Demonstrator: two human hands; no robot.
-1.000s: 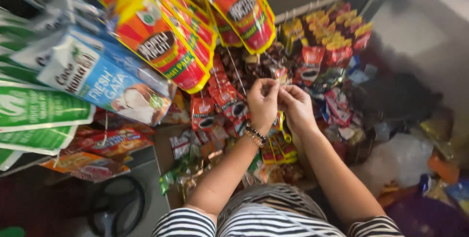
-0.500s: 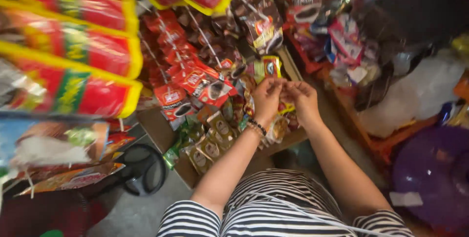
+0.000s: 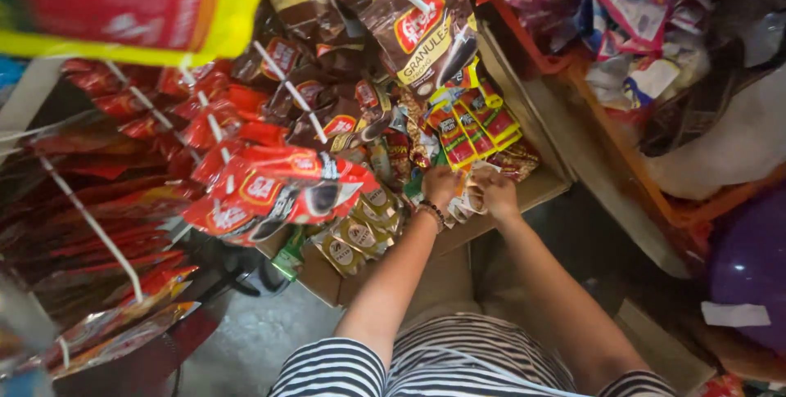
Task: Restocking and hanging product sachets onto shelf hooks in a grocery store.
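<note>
From the head view I see both arms stretched forward, left hand (image 3: pixel 440 186) and right hand (image 3: pixel 494 192) side by side, fingers curled on the small pale sachets (image 3: pixel 467 200) in the cardboard box (image 3: pixel 540 188); how firm the grip is, I can't quite tell. Red-and-yellow sachet strips (image 3: pixel 471 123) hang just above them; red packets (image 3: pixel 270 188) hang at left, a brown granules pouch (image 3: pixel 422 29) higher up.

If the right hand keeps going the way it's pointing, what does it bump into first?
The right hand points up and away from the person, toward the rack. First in line looks like the strip of red and yellow sachets hanging just above its fingers. Depth is hard to judge, so it may already be touching them.
</note>
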